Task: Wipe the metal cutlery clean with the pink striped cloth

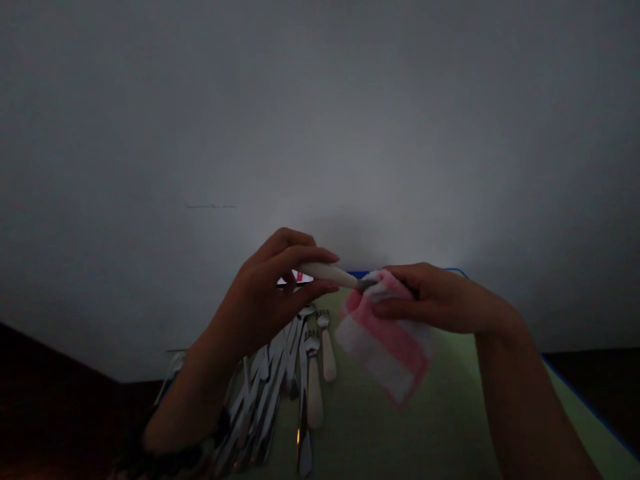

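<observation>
My left hand (270, 287) pinches the thick white handle of a piece of cutlery (330, 273), held above the table. Its metal end goes into a pink and white striped cloth (385, 347), so I cannot tell if it is a fork, spoon or knife. Closed on that cloth, my right hand (430, 297) presses it around the metal part. Below lie two forks with white handles, a smaller one (328, 353) and a longer one (314, 387). Beside them is a long metal knife (303, 427).
Several pieces of metal cutlery (260, 407) lie in a pile at left, partly behind my left forearm. The pale green table (400, 433) has a blue edge and stands against a grey wall (350, 133). A bright object (301, 277) shows behind my left fingers. The light is dim.
</observation>
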`<action>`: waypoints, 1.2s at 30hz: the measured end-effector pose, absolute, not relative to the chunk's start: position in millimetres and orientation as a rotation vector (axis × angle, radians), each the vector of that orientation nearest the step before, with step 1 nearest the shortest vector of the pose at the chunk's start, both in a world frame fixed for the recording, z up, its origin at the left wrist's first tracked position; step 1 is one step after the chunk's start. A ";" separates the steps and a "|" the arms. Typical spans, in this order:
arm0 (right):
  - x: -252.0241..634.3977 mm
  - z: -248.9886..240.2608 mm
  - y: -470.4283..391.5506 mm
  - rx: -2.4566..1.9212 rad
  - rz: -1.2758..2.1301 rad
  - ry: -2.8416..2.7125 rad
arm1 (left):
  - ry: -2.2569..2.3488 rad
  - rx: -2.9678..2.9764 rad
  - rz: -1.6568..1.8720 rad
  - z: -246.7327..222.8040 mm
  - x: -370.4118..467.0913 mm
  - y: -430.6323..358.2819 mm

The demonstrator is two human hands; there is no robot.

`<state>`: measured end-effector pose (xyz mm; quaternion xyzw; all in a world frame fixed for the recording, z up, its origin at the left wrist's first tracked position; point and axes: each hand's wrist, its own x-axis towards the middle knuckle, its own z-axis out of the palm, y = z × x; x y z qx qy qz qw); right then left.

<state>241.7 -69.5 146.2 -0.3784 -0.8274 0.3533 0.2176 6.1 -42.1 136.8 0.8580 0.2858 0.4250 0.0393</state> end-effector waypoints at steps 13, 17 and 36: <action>240.4 143.5 -61.6 -1.155 0.491 -2.103 | 0.955 2.616 0.826 142.3 9.3 -54.6; 237.9 145.3 -65.8 -1.126 0.586 -2.169 | 1.039 2.573 0.962 141.3 6.8 -52.9; 235.6 144.4 -66.4 -1.177 0.408 -2.149 | 0.997 2.604 0.641 143.9 -4.7 -47.3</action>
